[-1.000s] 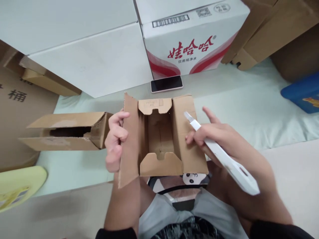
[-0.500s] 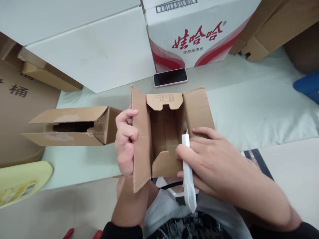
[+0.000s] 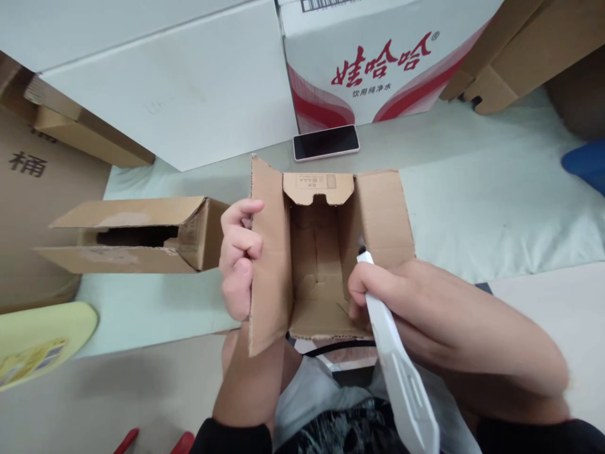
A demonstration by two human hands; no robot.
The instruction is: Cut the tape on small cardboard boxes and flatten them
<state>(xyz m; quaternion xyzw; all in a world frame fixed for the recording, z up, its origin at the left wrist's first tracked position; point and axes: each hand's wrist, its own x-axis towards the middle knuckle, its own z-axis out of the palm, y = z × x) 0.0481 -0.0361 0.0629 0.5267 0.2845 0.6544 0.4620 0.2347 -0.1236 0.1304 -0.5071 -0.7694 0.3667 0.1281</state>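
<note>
An open cardboard box (image 3: 270, 252) is held in front of me, its flaps spread and its inside facing up. My left hand (image 3: 240, 258) is closed round the left flap, fingertips over its outer edge. My right hand (image 3: 392, 296) grips a white utility knife (image 3: 399, 366) at the box's right side, with the thumb along its front end. The knife's dark tip points toward the crease of the right flap; whether the blade touches the cardboard I cannot tell. The fingers under the knife are partly hidden.
A second open carton (image 3: 142, 217) lies to the left. Behind are a phone (image 3: 326, 143), a large white box (image 3: 179, 94) and a white-and-red water carton (image 3: 378, 69). A yellow-green container (image 3: 42, 340) stands at the lower left, a blue object (image 3: 586, 164) at the right.
My right hand has turned and shifted slightly right, swinging the knife's rear end right and toward me. The near flap's angled shape no longer stands up inside the opening. My left hand keeps its hold.
</note>
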